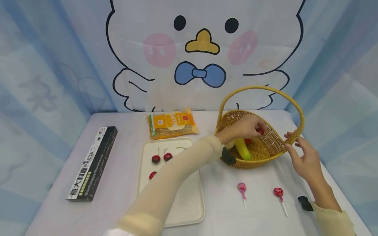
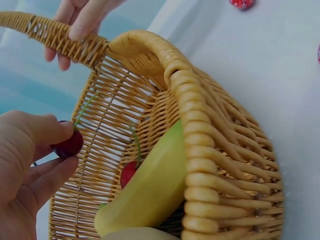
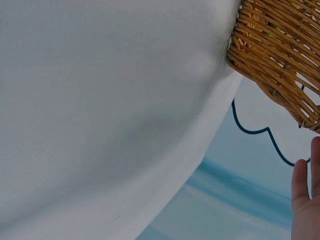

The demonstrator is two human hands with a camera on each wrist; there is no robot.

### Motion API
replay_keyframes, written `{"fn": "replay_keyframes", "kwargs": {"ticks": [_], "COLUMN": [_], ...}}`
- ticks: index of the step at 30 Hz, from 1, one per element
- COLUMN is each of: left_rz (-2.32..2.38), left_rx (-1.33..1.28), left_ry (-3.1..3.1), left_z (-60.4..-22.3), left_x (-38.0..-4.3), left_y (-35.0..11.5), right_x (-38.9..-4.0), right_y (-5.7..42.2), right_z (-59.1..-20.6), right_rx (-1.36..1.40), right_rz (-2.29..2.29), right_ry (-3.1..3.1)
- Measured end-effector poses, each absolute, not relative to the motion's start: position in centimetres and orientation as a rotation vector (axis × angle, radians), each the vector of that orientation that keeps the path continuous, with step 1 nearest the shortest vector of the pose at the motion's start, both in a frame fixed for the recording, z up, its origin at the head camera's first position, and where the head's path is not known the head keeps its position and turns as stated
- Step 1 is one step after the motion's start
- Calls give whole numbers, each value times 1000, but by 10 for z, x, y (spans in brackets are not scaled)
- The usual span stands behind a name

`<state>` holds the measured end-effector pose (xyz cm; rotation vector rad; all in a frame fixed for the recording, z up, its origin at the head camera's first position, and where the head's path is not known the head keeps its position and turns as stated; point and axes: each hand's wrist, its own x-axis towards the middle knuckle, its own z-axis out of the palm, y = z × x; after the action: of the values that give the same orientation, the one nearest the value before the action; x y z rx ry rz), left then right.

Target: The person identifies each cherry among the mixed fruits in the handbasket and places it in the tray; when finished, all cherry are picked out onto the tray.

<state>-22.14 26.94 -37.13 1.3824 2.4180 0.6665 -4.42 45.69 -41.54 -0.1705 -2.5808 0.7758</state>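
Over the wicker basket, my left hand pinches a dark red cherry with a green stem between thumb and fingers. Inside the basket lie a yellow banana with a greenish end and another cherry, partly behind the banana. A pale rounded thing shows at the lower edge of the left wrist view. My right hand holds the basket at the right foot of its arched handle, thumb on the near side and fingers behind.
A cream tray with several cherries sits under my left forearm. Two lollipops lie in front of the basket. Behind the tray is an orange food bag; a black and white pasta box lies at left.
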Motion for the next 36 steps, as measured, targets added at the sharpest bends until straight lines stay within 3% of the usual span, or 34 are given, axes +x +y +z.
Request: {"fn": "replay_keyframes", "kwargs": {"ticks": [36], "left_rz": [999], "left_rx": [1463], "left_ry": [2299], "left_z": [-362], "left_x": [-197], "left_y": [184], "right_x": [-45], "right_y": [455], "right_z": [-419], "right_rx": [-183], "right_rz": [773], "right_ry": [-2560]}}
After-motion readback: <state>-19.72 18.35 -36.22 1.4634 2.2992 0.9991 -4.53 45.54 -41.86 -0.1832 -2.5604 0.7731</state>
